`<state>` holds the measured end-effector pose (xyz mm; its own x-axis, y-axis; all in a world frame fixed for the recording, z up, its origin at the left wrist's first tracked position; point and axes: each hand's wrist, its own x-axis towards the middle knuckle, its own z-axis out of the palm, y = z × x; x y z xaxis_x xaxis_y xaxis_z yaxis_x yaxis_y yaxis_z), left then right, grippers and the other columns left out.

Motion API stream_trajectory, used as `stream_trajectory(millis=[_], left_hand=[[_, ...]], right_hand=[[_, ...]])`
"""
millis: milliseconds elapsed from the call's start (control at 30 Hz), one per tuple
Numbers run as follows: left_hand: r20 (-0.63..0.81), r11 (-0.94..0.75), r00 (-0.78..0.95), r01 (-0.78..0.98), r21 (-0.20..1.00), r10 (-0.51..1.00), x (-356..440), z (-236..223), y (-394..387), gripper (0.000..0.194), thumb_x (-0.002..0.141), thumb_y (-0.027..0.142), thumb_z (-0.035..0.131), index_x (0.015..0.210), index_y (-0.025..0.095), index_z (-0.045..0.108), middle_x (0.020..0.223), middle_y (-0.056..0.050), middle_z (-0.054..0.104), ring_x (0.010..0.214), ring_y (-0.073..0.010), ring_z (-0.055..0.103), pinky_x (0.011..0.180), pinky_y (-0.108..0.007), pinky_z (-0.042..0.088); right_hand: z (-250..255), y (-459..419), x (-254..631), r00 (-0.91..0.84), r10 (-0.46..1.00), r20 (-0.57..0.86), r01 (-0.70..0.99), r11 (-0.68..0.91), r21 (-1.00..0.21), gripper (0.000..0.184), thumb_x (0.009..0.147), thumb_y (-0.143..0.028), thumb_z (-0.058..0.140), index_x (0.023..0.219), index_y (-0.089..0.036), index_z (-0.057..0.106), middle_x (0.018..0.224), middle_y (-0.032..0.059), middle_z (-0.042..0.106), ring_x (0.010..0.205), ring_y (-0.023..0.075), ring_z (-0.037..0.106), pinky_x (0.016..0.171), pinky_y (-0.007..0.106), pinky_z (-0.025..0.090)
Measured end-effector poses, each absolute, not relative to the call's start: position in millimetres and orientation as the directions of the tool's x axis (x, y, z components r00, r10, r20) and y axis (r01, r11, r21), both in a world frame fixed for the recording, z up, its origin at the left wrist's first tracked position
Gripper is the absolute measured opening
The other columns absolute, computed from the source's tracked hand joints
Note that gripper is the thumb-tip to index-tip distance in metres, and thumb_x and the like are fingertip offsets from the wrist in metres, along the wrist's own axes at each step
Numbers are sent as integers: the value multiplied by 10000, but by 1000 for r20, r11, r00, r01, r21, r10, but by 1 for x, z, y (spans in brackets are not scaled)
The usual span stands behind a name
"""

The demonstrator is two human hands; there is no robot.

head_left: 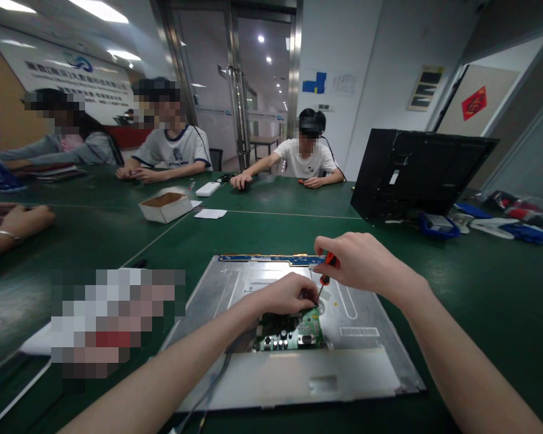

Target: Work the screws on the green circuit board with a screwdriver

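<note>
My right hand (350,259) is closed around the red and black handle of a screwdriver (327,270). Its shaft slants down to the upper edge of a green circuit board (311,325). Beside the screwdriver tip, the fingers of my left hand (294,292) are curled together; whatever they pinch is hidden. The board lies on the silver metal back of a flat display panel (362,355), partly covered by my left hand. A narrow blue circuit strip (262,260) runs along the panel's far edge.
A black monitor (416,172) stands at the right, near blue-handled tools (438,226). An open white box (165,208) and paper (210,214) lie farther off on the green table (493,313). Cables (217,383) cross the panel's near left. Several people sit around the table.
</note>
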<state>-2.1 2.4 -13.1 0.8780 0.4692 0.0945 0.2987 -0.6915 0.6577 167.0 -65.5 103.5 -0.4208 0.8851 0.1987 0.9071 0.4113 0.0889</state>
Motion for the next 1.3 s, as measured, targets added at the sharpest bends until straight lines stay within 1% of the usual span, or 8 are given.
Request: stream_trajectory(millis=[100, 300, 567, 733, 833, 1033, 1133, 1300], left_hand=[[96, -693, 881, 293, 659, 463, -2, -13, 2, 125, 740, 50, 637, 799, 142, 699, 756, -13, 686, 706, -154, 609, 670, -229, 436], [105, -689, 881, 281, 668, 461, -1, -15, 3, 132, 735, 39, 643, 815, 134, 689, 759, -11, 684, 716, -148, 612, 677, -221, 446], [101, -696, 881, 291, 657, 463, -2, -15, 3, 119, 747, 62, 624, 790, 146, 696, 744, -2, 678, 692, -140, 598, 658, -217, 429], [105, -696, 882, 284, 659, 459, -1, -16, 3, 143, 733, 42, 626, 819, 134, 694, 764, -10, 687, 717, -149, 605, 680, -224, 436], [103, -694, 881, 288, 659, 463, -1, -16, 3, 137, 734, 41, 627, 807, 136, 693, 749, -5, 683, 708, -147, 605, 672, -221, 434], [95, -694, 877, 302, 653, 471, -2, -14, 2, 129, 738, 51, 633, 806, 141, 695, 745, -4, 673, 698, -144, 600, 662, -219, 427], [95, -696, 879, 299, 652, 467, -3, -13, 1, 126, 743, 51, 633, 812, 137, 694, 749, -5, 672, 695, -142, 597, 674, -221, 428], [97, -699, 883, 292, 652, 459, -2, -13, 2, 118, 745, 53, 638, 796, 145, 692, 751, 2, 676, 708, -140, 602, 676, -216, 430]], right_hand=[[105, -68, 165, -390, 902, 184, 919, 370, 135, 245, 865, -465, 560, 891, -232, 633, 707, 39, 660, 633, 197, 597, 497, 284, 215], [108, -76, 165, -536, 831, 145, 831, 551, -83, 242, 799, -189, 572, 1039, -218, 562, 973, 27, 676, 772, 162, 604, 574, 266, 326], [105, -72, 162, -414, 892, 181, 909, 396, 128, 202, 867, -394, 564, 1002, -244, 570, 713, 15, 660, 631, 189, 588, 502, 272, 209], [108, -78, 164, -536, 828, 163, 834, 549, -46, 254, 783, -219, 588, 1024, -220, 508, 904, 10, 669, 713, 161, 588, 534, 261, 282], [106, -77, 164, -518, 838, 174, 845, 532, -45, 264, 777, -152, 560, 1021, -214, 480, 844, -1, 661, 674, 150, 572, 524, 259, 272], [102, -67, 163, -414, 885, 216, 910, 397, 116, 253, 863, -446, 581, 1008, -243, 538, 703, 11, 646, 623, 190, 578, 501, 267, 207], [104, -68, 167, -457, 871, 183, 888, 459, 29, 241, 868, -447, 575, 996, -245, 546, 784, 15, 663, 690, 184, 594, 525, 261, 259], [105, -70, 174, -526, 834, 166, 822, 548, -151, 203, 805, -215, 577, 986, -220, 483, 873, 1, 644, 726, 147, 567, 581, 249, 326]])
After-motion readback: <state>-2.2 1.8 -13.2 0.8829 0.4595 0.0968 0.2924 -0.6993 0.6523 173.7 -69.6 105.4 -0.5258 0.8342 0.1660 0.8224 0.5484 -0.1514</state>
